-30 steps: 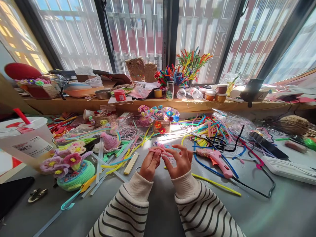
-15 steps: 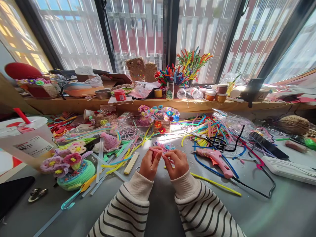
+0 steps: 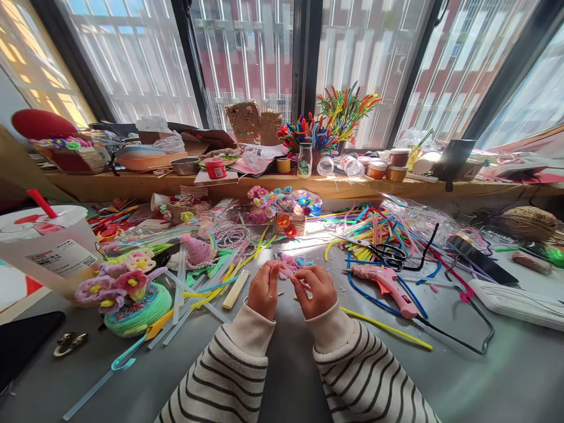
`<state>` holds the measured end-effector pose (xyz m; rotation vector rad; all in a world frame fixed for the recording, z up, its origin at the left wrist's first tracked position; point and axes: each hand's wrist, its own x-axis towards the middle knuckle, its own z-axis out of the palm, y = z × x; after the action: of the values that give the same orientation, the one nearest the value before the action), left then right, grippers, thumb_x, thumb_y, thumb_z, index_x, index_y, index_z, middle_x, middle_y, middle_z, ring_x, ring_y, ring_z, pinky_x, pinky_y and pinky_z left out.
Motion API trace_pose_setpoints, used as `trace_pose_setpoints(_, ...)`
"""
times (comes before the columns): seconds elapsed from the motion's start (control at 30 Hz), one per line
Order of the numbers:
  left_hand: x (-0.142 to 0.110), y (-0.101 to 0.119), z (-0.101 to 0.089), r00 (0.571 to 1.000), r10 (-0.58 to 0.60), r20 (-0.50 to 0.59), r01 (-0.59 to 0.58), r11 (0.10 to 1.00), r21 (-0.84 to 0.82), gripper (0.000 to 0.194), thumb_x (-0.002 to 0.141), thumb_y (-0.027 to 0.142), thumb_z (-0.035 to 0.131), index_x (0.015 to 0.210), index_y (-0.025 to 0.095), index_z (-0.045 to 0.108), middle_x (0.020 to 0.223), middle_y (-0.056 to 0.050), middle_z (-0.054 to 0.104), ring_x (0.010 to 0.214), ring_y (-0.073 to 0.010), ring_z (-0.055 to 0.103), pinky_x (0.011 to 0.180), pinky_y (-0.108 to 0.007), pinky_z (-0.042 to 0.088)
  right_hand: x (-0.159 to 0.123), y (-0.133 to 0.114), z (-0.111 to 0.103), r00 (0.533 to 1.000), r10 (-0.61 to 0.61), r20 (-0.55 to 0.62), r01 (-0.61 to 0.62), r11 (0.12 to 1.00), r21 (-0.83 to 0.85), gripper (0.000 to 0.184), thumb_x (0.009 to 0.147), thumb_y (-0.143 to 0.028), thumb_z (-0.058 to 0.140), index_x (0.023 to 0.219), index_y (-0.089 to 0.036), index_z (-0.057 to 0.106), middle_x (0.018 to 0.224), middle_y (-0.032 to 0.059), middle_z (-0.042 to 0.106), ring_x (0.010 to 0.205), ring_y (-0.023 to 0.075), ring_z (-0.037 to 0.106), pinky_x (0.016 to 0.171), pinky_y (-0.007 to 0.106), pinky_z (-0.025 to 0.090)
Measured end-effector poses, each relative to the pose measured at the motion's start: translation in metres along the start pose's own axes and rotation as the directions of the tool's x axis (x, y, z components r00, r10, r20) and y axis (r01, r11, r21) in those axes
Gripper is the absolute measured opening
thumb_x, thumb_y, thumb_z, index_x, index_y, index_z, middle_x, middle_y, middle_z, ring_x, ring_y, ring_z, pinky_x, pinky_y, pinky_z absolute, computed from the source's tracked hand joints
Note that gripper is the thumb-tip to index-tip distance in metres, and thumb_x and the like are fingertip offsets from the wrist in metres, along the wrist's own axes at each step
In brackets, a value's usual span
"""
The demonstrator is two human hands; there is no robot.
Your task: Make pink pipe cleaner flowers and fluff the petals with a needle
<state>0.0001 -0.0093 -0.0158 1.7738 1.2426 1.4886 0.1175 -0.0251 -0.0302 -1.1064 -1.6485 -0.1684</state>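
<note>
Over the middle of the table, my left hand (image 3: 263, 289) and my right hand (image 3: 316, 289) face each other with a small gap between the fingertips. A pink pipe cleaner (image 3: 286, 272) runs across that gap, pinched by both hands; its ends are hidden by the fingers. Just beyond the fingertips lies a small heap of fluffy pink and blue pieces (image 3: 300, 260). A yellow pipe cleaner (image 3: 388, 329) rests on the table to the right of my right hand. To the left of my left hand is a flat pale-yellow piece (image 3: 235, 289).
A pink glue gun (image 3: 388, 283) with a black cord lies at right, near black-handled scissors (image 3: 388, 252). Pipe-cleaner flowers (image 3: 118, 282) on a green base and a drink cup (image 3: 53, 252) stand at left. A flower-decorated box (image 3: 291, 224) sits behind my hands.
My left thumb and fingers have drawn slightly away from my right hand, so more of the pink pipe cleaner shows between them. The whole view has shifted a little.
</note>
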Motion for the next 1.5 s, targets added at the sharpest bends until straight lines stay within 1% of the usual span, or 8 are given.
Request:
trace_pose_setpoints(0.27,0.005,0.002,0.003,1.0,0.014,-0.008,-0.013,0.991,0.135,0.028,0.076,0.036,0.032,0.062,0.019,0.048,0.053,0.0,0.048,0.053,-0.0137,0.048,0.048,-0.024,0.035,0.014,0.001,0.0,0.981,-0.045,0.187,0.041,0.999,0.022,0.019,0.078,-0.014,0.034,0.083,-0.016,0.053,0.072,0.0055,0.057,0.067,0.0149,0.051,0.062,0.024,0.041)
trace_pose_setpoints(0.43,0.016,0.001,0.003,0.986,0.034,0.163,-0.078,0.959,0.273,0.03,0.078,0.034,0.025,0.063,0.018,0.046,0.058,-0.002,0.051,0.056,-0.0152,0.049,0.052,-0.026,0.037,0.022,0.003,0.003,0.954,-0.124,0.272,0.123,0.992,0.018,0.03,0.076,-0.013,0.034,0.104,-0.014,0.045,0.085,0.0072,0.057,0.076,0.016,0.051,0.066,0.025,0.041)
trace_pose_setpoints(0.63,0.029,-0.01,-0.003,0.878,0.078,0.472,-0.244,0.922,0.3,0.035,0.077,0.037,0.023,0.062,0.018,0.048,0.06,-0.005,0.055,0.056,-0.0161,0.051,0.053,-0.026,0.039,0.018,0.014,0.001,0.928,-0.094,0.362,0.102,0.995,-0.002,0.032,0.077,-0.016,0.037,0.107,-0.022,0.048,0.078,0.0034,0.056,0.063,0.0129,0.052,0.055,0.02,0.041)
trace_pose_setpoints(0.9,0.032,-0.011,-0.007,0.804,0.044,0.593,-0.308,0.884,0.352,0.039,0.079,0.036,0.02,0.067,0.016,0.051,0.066,-0.005,0.058,0.062,-0.015,0.052,0.056,-0.024,0.038,0.02,0.016,-0.003,0.872,-0.026,0.489,0.029,1.0,0.0,0.034,0.077,-0.018,0.041,0.11,-0.024,0.047,0.079,0.0022,0.06,0.067,0.0123,0.055,0.057,0.019,0.042)
trace_pose_setpoints(1.0,0.032,-0.008,-0.007,0.756,0.032,0.654,-0.343,0.87,0.354,0.04,0.08,0.034,0.019,0.067,0.015,0.053,0.07,-0.005,0.059,0.067,-0.0146,0.053,0.062,-0.024,0.038,0.019,0.014,-0.004,0.862,0.047,0.505,-0.007,0.997,-0.082,0.034,0.076,-0.017,0.043,0.108,-0.024,0.048,0.085,0.0023,0.061,0.071,0.0139,0.056,0.058,0.02,0.043)
trace_pose_setpoints(1.17,0.031,-0.005,-0.01,0.718,0.051,0.694,-0.406,0.84,0.359,0.04,0.08,0.033,0.021,0.064,0.016,0.053,0.067,-0.003,0.058,0.065,-0.0133,0.052,0.061,-0.023,0.037,0.019,0.012,-0.005,0.852,0.075,0.518,0.03,0.981,-0.19,0.029,0.076,-0.02,0.043,0.104,-0.024,0.05,0.088,0.001,0.062,0.072,0.0158,0.058,0.055,0.02,0.041)
trace_pose_setpoints(1.33,0.03,-0.004,-0.013,0.753,0.046,0.657,-0.402,0.822,0.403,0.036,0.078,0.035,0.026,0.063,0.015,0.052,0.056,-0.001,0.053,0.055,-0.0121,0.048,0.052,-0.021,0.035,0.017,0.011,-0.001,0.865,0.093,0.492,0.026,0.973,-0.229,0.024,0.078,-0.022,0.039,0.098,-0.024,0.051,0.087,0.0012,0.062,0.073,0.0147,0.058,0.053,0.02,0.039)
trace_pose_setpoints(1.5,0.028,-0.005,-0.012,0.799,0.037,0.6,-0.372,0.814,0.446,0.032,0.078,0.039,0.025,0.073,0.017,0.048,0.061,0.0,0.054,0.056,-0.0126,0.049,0.051,-0.022,0.034,0.018,0.011,0.0,0.875,0.146,0.462,-0.057,0.978,-0.201,0.018,0.077,-0.024,0.04,0.089,-0.02,0.053,0.081,0.0032,0.062,0.069,0.0162,0.058,0.051,0.021,0.037)
